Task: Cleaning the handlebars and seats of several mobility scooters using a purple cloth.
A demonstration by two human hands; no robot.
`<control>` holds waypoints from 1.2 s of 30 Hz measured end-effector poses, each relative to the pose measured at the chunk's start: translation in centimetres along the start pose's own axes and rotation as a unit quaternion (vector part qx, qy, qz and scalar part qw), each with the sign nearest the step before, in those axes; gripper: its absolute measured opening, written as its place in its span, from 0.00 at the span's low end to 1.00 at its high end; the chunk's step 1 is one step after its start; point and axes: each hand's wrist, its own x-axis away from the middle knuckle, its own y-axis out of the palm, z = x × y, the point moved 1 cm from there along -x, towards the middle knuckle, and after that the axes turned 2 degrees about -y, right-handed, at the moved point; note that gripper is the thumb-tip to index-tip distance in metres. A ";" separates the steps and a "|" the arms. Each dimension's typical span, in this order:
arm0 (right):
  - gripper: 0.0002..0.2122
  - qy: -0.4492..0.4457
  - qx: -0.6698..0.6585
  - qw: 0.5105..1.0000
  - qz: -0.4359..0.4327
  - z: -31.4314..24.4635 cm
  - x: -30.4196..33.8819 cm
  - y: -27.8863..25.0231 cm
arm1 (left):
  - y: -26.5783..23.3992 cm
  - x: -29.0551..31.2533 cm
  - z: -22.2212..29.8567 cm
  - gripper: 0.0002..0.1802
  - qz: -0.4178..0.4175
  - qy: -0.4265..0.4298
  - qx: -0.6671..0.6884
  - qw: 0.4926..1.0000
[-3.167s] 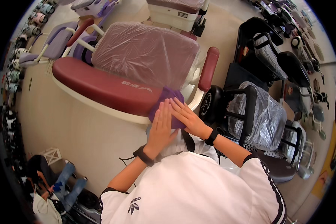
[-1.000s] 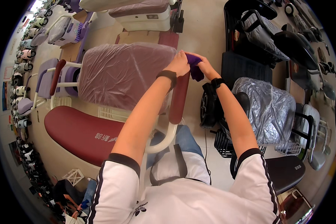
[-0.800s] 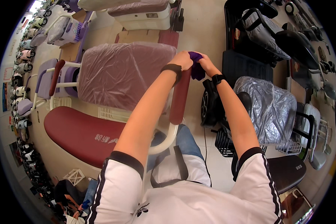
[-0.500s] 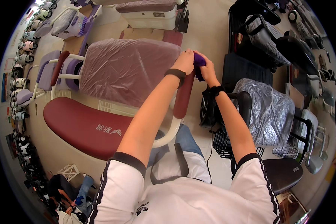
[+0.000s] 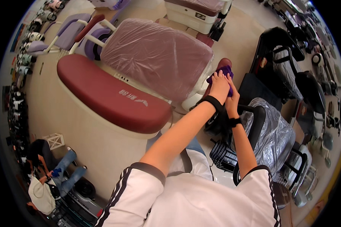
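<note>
A purple cloth [image 5: 226, 70] is draped over the dark red armrest [image 5: 225, 62] at the right side of a plastic-wrapped seat [image 5: 159, 56]. My left hand [image 5: 219, 89] lies over the cloth, its fingers bent on it and pressing it to the armrest. Beside it, my right hand [image 5: 232, 99] closes on the cloth from the right, fingertips close to those of my left. The rounded far end of the armrest shows beyond the cloth. Much of the armrest is hidden under my hands. A curved dark red backrest [image 5: 113, 94] is on the near left side of the seat.
A second dark red armrest [image 5: 89, 28] is at the seat's far left. On the right stand a black seat under clear plastic [image 5: 271, 132] and a black wire basket [image 5: 223, 155]. Another person [image 5: 45, 181] crouches at the lower left, by a white crate [image 5: 53, 140].
My view has turned, so the seat sits farther up and right. My hands have slid back from the armrest's far end, which now shows bare past the cloth.
</note>
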 end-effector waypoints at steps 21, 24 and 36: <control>0.21 0.136 0.077 0.987 -0.032 -10.9 18.1 4.5 | -3.1 20.2 -4.1 0.23 -0.096 0.142 0.022 0.985; 0.20 0.134 0.066 0.988 -0.040 -13.9 19.5 6.4 | -5.9 23.3 -6.7 0.17 -0.107 0.129 0.054 0.984; 0.32 -0.090 0.059 0.993 0.048 -27.6 17.4 19.6 | -14.2 30.1 -21.5 0.27 0.255 0.177 0.000 0.951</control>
